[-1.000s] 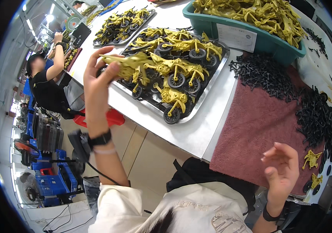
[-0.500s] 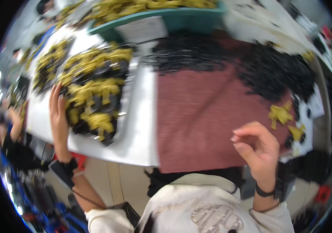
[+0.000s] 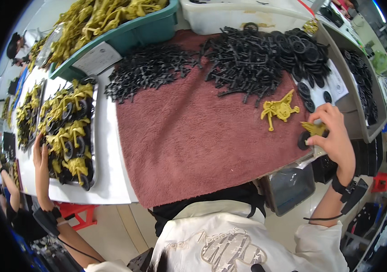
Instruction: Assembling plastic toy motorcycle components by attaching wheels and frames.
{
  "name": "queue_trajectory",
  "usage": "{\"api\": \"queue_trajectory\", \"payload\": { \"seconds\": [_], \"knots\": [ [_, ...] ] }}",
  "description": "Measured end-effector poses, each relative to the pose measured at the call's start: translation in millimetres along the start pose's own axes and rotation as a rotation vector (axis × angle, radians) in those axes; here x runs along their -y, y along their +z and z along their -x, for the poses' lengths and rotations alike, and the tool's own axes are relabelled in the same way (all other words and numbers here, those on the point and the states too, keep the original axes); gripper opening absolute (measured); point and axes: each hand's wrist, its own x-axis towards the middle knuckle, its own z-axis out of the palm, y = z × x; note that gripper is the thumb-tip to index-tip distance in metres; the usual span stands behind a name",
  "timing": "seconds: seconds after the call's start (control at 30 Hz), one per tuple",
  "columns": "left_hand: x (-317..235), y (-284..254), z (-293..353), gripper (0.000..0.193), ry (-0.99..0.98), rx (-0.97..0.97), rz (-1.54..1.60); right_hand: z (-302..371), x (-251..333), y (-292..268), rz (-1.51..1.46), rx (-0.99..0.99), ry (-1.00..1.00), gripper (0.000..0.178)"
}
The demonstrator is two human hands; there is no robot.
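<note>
My right hand (image 3: 336,138) is at the right edge of the red-brown towel (image 3: 193,140), thumb and fingers closed round a yellow plastic piece with a black wheel (image 3: 303,141). The fingers partly hide this piece. Left of it, another yellow plastic piece (image 3: 278,110) with thin arms lies on the towel. My left hand (image 3: 40,158) rests along the near left side of a metal tray (image 3: 94,136), its fingers stretched out. Rows of yellow pieces with black wheels (image 3: 69,131) fill that tray.
Small black parts (image 3: 150,70), black rods (image 3: 243,63) and black wheels (image 3: 304,50) lie heaped along the towel's far side. Behind stand a teal bin (image 3: 143,36) of yellow pieces and a white tub (image 3: 247,18). A grey bin (image 3: 352,86) borders the right. Another person's arm (image 3: 10,181) shows far left.
My right hand has moved right, from above the towel onto the wheeled yellow piece at its edge. My left hand stays beside the tray. The view has shifted to the right.
</note>
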Motion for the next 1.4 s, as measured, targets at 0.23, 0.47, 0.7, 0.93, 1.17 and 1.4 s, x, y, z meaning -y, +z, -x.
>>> {"api": "queue_trajectory", "payload": {
  "seconds": [0.23,0.47,0.7,0.93,1.17,1.4],
  "knots": [
    [-113.6,-12.2,-24.1,0.030,0.096,-0.170,-0.075,-24.9,-8.1,-21.3,-0.566,0.220,0.240,0.025],
    [-256.4,110.5,-46.9,0.020,0.552,0.253,-0.091,-72.8,92.6,21.1,-0.780,0.394,-0.284,0.026],
    [-278.7,159.7,-60.0,0.021,0.736,0.133,-0.056,-68.5,127.4,77.8,-0.373,0.079,-0.731,0.031],
    [-281.0,145.9,-47.2,0.017,0.650,0.101,0.009,-97.4,39.0,25.2,-0.164,-0.027,-0.406,0.022],
    [-284.3,110.2,18.7,0.015,0.352,0.331,0.495,-110.6,39.4,38.5,0.037,-0.053,-0.667,0.023],
    [-292.6,120.7,77.9,0.012,0.382,0.418,0.491,-123.4,40.1,28.1,0.100,-0.014,-0.857,0.021]
  ]
}}
